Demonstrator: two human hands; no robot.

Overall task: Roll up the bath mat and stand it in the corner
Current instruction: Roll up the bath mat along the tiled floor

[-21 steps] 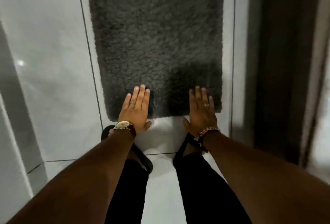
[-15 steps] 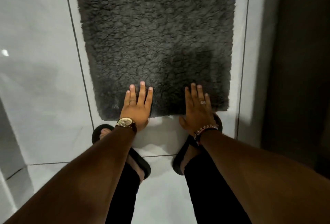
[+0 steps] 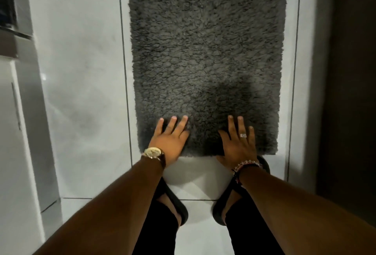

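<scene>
A dark grey shaggy bath mat (image 3: 205,51) lies flat on the white tiled floor, running away from me. My left hand (image 3: 171,138), with a gold watch on the wrist, rests on the mat's near edge at its left corner, fingers spread on the pile and thumb hidden at the edge. My right hand (image 3: 238,140), wearing a ring and a beaded bracelet, lies on the near edge further right, fingers spread, thumb tucked by the edge. The mat's near edge looks flat on the floor.
My feet in black sandals (image 3: 175,206) stand just behind the mat's near edge. A white wall or panel (image 3: 24,132) runs along the left. A dark door or frame (image 3: 350,92) stands at the right. White floor tiles (image 3: 85,71) lie left of the mat.
The view has shifted, so the mat sits more to the right of the frame. Both hands stay on the near edge, with fingers spread a little wider.
</scene>
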